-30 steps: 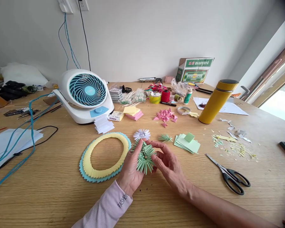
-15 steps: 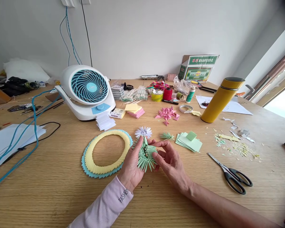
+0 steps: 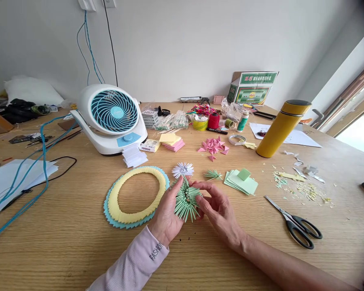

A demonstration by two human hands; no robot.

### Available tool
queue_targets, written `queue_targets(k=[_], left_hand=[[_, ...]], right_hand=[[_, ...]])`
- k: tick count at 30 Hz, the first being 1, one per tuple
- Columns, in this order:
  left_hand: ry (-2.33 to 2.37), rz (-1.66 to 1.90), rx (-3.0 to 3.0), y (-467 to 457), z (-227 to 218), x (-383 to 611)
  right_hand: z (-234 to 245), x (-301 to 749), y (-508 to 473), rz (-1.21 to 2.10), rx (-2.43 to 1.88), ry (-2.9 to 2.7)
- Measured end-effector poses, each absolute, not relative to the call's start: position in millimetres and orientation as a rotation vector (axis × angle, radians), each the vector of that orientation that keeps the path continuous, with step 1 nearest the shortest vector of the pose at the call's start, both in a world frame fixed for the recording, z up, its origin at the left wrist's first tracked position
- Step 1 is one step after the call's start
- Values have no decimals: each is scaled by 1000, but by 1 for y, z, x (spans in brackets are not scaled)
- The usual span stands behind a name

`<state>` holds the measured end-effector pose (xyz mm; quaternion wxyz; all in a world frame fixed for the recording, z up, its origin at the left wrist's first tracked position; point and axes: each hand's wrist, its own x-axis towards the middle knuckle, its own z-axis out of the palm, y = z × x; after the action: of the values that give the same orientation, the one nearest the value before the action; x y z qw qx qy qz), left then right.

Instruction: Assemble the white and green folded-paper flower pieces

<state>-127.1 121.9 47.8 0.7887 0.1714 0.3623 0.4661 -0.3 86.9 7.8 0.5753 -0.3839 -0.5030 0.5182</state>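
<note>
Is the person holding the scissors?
No: the scissors lie on the table, while the left hand and right hand hold the green paper piece.

Spiky green folded-paper rosette point(image 3: 185, 200), many narrow pointed strips fanning outward from a small open centre, tilted up off the wooden table, held between both hands, just right of the yellow ring, below the white paper burst

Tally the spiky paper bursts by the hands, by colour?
Green: 2, the large green burst held by left hand and right hand, and the small green burst.
White: 1, the white burst.
Total: 3
</note>
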Motion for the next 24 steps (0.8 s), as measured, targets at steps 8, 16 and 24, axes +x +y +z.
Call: queue_targets(k=[8,16,24], left_hand=[[749,971,496,122,39,-128],[805,978,498,121,41,-126],[803,1057,427,121,39,-123]], right_hand=[[2,1,89,1242,-895,-1231],[0,0,88,1234,-941,-1202],[-1,-4,87,1147,-908,-1244]])
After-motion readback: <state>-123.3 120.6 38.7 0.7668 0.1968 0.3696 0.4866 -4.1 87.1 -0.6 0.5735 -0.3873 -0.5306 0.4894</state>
